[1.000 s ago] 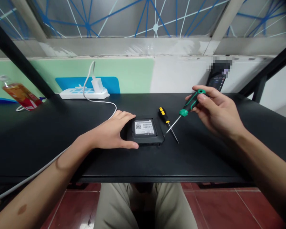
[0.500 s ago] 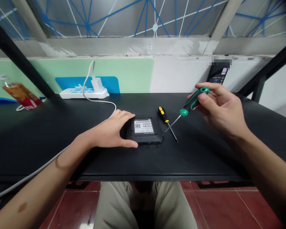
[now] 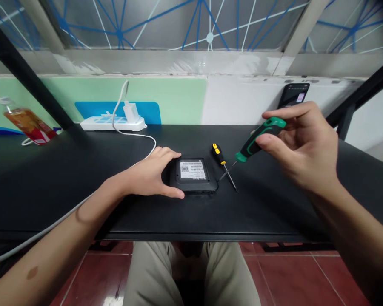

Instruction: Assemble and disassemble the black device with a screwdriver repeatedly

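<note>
A flat black electronic device (image 3: 196, 185) with a white printed label lies on the desk. My left hand (image 3: 150, 172) clasps its left side, the thumb along the near edge and the fingers at the far edge. My right hand (image 3: 306, 144) grips the handle of a green and black screwdriver (image 3: 257, 138), held at a slant down to the left. Its tip is at the device's right near corner; whether it is inserted there I cannot make out. Just behind the shaft, a black and yellow screwdriver (image 3: 218, 154) lies on the desk, next to the device.
A white power strip (image 3: 111, 124) with a plugged-in charger (image 3: 131, 112) stands against the wall, and its white cable (image 3: 140, 135) runs past my left arm. A drink bottle (image 3: 28, 121) is at the far left. A phone (image 3: 294, 96) leans at the back right.
My right hand has shifted a little to the right and turned, tilting the green screwdriver flatter. The tip stays near the device's corner. My left hand and the device keep their place.
</note>
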Demonstrator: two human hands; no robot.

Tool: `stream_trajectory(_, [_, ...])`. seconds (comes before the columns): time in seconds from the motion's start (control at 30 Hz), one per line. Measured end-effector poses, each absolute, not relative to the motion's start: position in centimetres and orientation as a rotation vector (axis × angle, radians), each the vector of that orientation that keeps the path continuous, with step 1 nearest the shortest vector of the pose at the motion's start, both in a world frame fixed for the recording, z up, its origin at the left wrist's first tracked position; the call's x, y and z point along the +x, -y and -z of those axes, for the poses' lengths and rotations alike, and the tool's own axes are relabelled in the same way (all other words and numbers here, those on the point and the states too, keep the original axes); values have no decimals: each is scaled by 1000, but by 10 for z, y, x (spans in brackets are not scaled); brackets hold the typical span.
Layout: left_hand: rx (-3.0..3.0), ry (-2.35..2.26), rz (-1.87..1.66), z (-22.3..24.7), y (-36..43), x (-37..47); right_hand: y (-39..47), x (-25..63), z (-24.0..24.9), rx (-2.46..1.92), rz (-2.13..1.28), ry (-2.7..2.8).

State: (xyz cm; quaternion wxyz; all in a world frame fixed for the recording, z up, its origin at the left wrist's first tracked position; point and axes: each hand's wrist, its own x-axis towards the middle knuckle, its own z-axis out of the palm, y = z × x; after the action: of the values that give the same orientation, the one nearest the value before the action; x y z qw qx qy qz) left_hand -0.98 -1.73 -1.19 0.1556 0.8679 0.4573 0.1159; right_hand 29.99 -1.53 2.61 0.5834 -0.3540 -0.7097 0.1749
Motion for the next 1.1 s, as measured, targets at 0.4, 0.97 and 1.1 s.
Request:
stream_trajectory(0.4, [2445, -1307, -341, 14, 16, -10, 20, 292, -29, -781, -417, 1755])
stream_trajectory(0.97, [2410, -1335, -310, 10, 19, -7, 43, 395, 33, -1360, -733, 1437])
stream_trajectory(1.1, [2408, -1339, -317, 9, 18, -8, 29, 385, 23, -1232, -722, 1266])
